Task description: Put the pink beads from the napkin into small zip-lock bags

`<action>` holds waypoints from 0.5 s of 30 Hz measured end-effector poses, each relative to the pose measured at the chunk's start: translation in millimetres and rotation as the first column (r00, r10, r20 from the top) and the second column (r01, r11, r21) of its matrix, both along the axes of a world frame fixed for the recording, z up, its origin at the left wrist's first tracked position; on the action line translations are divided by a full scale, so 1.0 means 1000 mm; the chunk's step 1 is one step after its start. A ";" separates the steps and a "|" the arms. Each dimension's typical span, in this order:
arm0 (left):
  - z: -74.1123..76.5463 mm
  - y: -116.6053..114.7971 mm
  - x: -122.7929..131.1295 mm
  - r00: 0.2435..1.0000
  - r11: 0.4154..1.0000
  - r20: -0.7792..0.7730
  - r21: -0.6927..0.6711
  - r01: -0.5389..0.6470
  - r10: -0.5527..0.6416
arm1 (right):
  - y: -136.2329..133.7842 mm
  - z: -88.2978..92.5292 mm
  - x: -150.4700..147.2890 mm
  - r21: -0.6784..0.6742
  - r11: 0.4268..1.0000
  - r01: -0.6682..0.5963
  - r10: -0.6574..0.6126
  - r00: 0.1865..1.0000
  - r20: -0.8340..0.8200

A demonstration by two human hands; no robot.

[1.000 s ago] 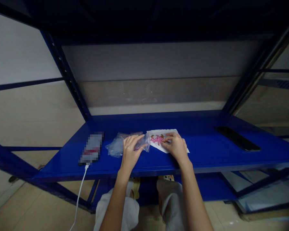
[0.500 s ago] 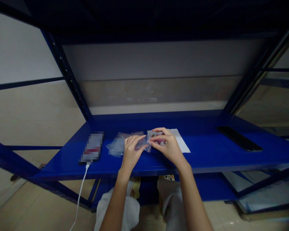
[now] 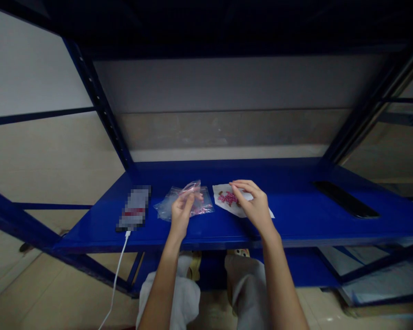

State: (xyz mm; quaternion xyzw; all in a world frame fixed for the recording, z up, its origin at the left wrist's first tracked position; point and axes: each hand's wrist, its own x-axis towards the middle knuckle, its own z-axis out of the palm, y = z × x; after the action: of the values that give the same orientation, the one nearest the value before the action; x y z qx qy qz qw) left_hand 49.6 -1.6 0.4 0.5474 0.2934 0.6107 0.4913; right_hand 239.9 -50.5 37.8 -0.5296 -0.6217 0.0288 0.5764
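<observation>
- The left hand [image 3: 181,216] is pinching the upper edge of a clear plastic bag [image 3: 170,207], and its fingers are curling and lifting that edge from the shelf.
- The bag is lying mostly under and just beyond the left hand, and some pink colour is showing through the plastic near the fingers. I cannot tell exactly what is inside.
- The right hand [image 3: 253,206] is staying open, with its fingers a little spread and curved. It is holding nothing.
- Small pink beads [image 3: 228,198] are lying on a white paper [image 3: 225,197], just beyond the fingertips of the right hand. I cannot tell if the fingers are touching the paper.
- A blue metal shelf [image 3: 296,221] is carrying all these things in front of both hands.
- A phone [image 3: 134,208], blurred in the picture, is lying on the shelf to the left of the left hand, and a white cable [image 3: 118,270] is hanging down from it.
- A long black flat object [image 3: 346,199] is lying on the shelf, well to the right of the right hand.
</observation>
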 end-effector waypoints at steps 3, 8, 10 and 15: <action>0.003 0.000 -0.003 0.995 0.998 0.102 -0.055 0.019 -0.013 | 0.002 -0.013 0.020 -0.030 0.995 0.090 -0.088 0.994 0.068; 0.005 0.000 -0.004 0.985 0.992 0.171 -0.125 0.008 0.014 | 0.003 -0.030 0.044 -0.124 0.978 0.169 -0.149 0.976 0.156; 0.005 0.000 -0.004 0.982 0.990 0.187 -0.138 0.016 0.011 | 0.004 -0.035 0.049 -0.158 0.970 0.184 -0.153 0.970 0.191; 0.004 0.000 -0.004 0.994 0.994 0.106 -0.106 -0.031 0.042 | 0.005 -0.042 0.052 -0.208 0.957 0.202 -0.154 0.962 0.227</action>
State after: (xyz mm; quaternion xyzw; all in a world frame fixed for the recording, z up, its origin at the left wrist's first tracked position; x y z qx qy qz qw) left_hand 45.8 -1.9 4.3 0.4818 0.3079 0.6319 0.5232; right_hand 292.2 -45.6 -4.6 -0.6467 -0.6206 -0.0076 0.4434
